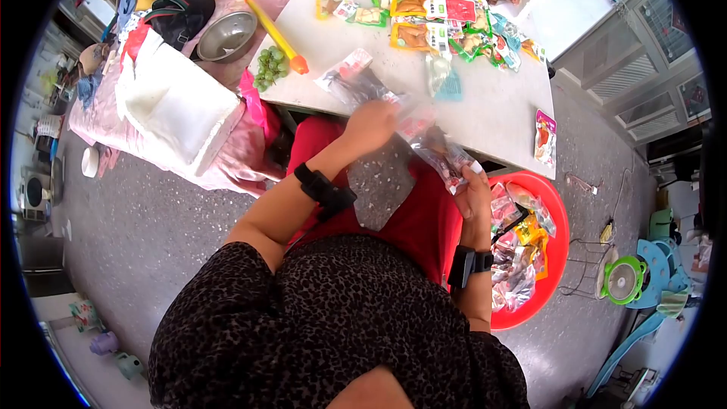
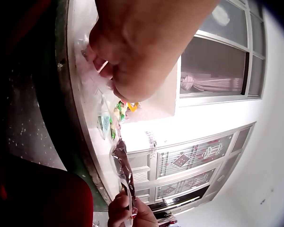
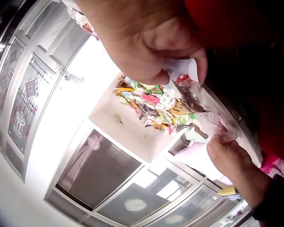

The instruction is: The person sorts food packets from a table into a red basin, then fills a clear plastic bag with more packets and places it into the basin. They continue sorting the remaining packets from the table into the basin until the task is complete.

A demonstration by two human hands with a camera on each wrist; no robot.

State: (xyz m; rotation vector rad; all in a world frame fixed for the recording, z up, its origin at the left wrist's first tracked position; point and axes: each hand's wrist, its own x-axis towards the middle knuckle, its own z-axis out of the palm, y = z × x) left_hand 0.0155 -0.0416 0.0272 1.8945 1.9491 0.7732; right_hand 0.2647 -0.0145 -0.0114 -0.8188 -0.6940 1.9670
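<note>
My right hand [image 1: 474,195] grips the lower end of a clear plastic packet [image 1: 441,153] with dark brown food inside, over the table's front edge. In the right wrist view, the thumb and fingers pinch its white and red end [image 3: 184,71]. My left hand [image 1: 371,127] is at the packet's other end, its fingers curled on clear plastic [image 3: 229,132]. A second clear packet [image 1: 362,85], with dark contents and a red and white label, lies on the table just beyond the left hand. The left fingertips are partly hidden in the head view.
The white table [image 1: 485,117] bears a heap of colourful food packets [image 1: 432,7], grapes [image 1: 271,68] and a yellow-orange stick [image 1: 273,30]. A red basin [image 1: 560,235] of packets stands by my right arm. A white foam box [image 1: 178,106] and metal bowl [image 1: 227,36] sit left.
</note>
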